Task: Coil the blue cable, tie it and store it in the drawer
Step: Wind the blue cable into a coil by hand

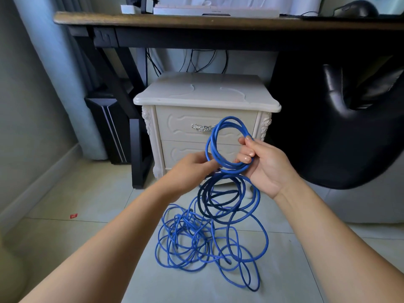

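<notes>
A long blue cable (pixel 209 235) lies in a loose tangle on the tiled floor in front of me. Several of its turns form a small coil (pixel 215 136) held up in the air before a cream nightstand (pixel 205 95). My right hand (pixel 262 165) grips the coil's right side, fingers curled round the strands. My left hand (pixel 192 169) pinches the cable at the coil's lower left edge. The nightstand's top drawer (pixel 185 125) with a silver handle (pixel 202 127) is closed, and the lower drawer sits partly hidden behind my hands.
A dark wooden desk (pixel 196 20) stands over the nightstand, with black wires hanging behind. A black computer tower (pixel 109 125) is at the left, a black leather chair (pixel 349 119) at the right. A small red scrap (pixel 73 216) lies on the floor.
</notes>
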Demonstrator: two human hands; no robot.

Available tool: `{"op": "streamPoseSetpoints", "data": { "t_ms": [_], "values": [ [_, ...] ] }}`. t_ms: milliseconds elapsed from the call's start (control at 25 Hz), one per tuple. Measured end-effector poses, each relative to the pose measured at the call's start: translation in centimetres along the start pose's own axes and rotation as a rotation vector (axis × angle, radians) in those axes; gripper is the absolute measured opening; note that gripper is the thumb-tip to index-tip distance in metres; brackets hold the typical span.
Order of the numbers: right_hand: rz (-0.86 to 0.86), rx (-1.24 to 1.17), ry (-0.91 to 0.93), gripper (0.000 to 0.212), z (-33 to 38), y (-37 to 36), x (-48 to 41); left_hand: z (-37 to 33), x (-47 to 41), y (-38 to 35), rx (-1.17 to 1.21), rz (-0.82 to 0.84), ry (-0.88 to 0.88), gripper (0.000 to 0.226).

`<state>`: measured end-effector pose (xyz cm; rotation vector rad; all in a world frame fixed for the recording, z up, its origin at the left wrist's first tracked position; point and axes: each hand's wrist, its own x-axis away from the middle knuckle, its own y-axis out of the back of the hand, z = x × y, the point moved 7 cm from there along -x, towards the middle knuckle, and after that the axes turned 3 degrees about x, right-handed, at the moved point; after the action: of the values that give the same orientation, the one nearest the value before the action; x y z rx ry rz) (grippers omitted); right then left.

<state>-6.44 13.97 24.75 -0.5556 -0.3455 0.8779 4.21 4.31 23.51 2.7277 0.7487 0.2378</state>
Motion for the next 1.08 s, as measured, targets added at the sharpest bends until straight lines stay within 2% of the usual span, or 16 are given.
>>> {"op": "streamPoseSetpoints", "data": {
  "t_ms": [200,240,360,480,600,640,760,840,960,1080],
  "values": [
    [-0.065,-0.116,0.014,0.023,0.8,0.8,0.0,-1.1,0.4,1.8,-0.279,-0.309,-0.166,0.044],
    [-0.067,-0.125,0.012,0.022,0.8,1.1,-0.1,-1.5,0.5,1.7,-0.309,-0.319,-0.197,0.045],
    [-0.067,-0.156,0.006,0.022,0.6,1.6,-0.2,-1.7,0.7,0.3,-0.395,-0.179,-0.168,0.049],
    [-0.102,-0.206,0.026,0.023,0.6,1.9,-0.2,-1.7,0.6,-0.2,-0.505,-0.145,-0.169,0.040],
    [-0.129,-0.305,0.042,0.024,0.8,2.2,-0.1,-1.3,0.4,-0.4,-0.438,-0.067,-0.168,0.026],
    [-0.134,-0.339,0.046,0.023,1.0,2.4,-0.1,-0.8,0.4,-0.5,-0.321,-0.026,-0.137,0.025],
    [-0.156,-0.400,0.069,0.023,1.8,2.9,-0.1,0.6,0.4,-0.9,0.326,0.094,0.055,0.021],
    [-0.155,-0.398,0.075,0.023,2.1,3.0,-0.1,0.8,0.3,-0.6,0.545,0.092,0.099,0.017],
    [-0.160,-0.352,0.085,0.023,2.2,3.1,0.0,0.6,0.3,-0.3,0.393,0.095,0.052,0.008],
    [-0.165,-0.357,0.093,0.023,2.1,3.0,0.1,0.3,0.5,-0.7,0.108,0.075,-0.009,0.027]
  ]
}}
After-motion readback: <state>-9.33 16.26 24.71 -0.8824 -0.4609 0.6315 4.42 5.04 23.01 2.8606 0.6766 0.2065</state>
